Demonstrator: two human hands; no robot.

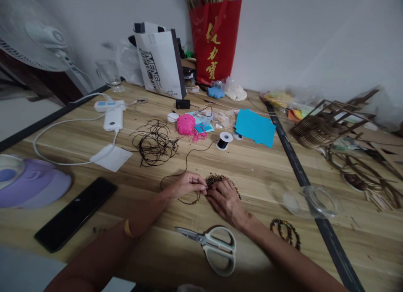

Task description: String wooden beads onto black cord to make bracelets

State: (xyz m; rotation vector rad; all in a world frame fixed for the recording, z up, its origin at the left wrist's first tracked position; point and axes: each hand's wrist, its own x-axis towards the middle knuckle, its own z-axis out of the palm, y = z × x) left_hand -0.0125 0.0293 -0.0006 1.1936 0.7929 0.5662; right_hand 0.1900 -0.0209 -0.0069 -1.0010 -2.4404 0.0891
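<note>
My left hand [188, 184] is pinched on a thin black cord [187, 157], which runs back to a white spool [225, 137] wound with black cord. A few small coloured beads [194, 202] sit on the cord where it loops below the fingers. My right hand [226, 199] is closed, its fingertips meeting those of the left; whatever lies between them is too small to make out. Beyond and partly under the right hand is a pile of dark, multicoloured beads [217, 178]. Scissors [217, 248] with pale handles lie nearer to me, blades partly apart.
Two beaded bracelets [286, 232] and a clear round container [323, 202] are at right. A black phone [75, 214] lies at left. Farther back are tangled dark cords [154, 145], pink yarn [186, 124], blue sheets [255, 126] and a white power bank [113, 118] with its cable.
</note>
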